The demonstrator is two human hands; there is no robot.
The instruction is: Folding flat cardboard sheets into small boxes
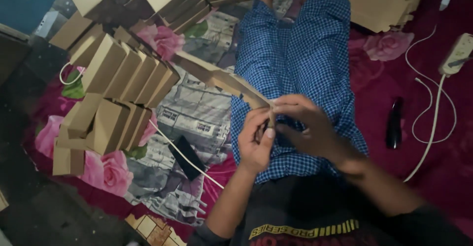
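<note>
You are mid-fold on a flat brown cardboard box blank (pixel 221 81), which slants from your hands up and leftward over your blue checked trousers (pixel 300 53), clear of the floor covering. Your left hand (pixel 257 142) pinches its near end between thumb and fingers, and your right hand (pixel 308 125) closes over the same end from the other side, fingertips meeting on the card; both grips are closed on the blank. Judging by the stack of folded brown cardboard boxes (pixel 123 73) at the left edge of the rose-patterned maroon cloth (pixel 394 83), this looks like the creasing step, so the next move calls for holding the near end steady and pressing the flap along its score. A black oblong object (pixel 186 157) lies on the newspaper sheets (pixel 197 113) beside your left knee.
</note>
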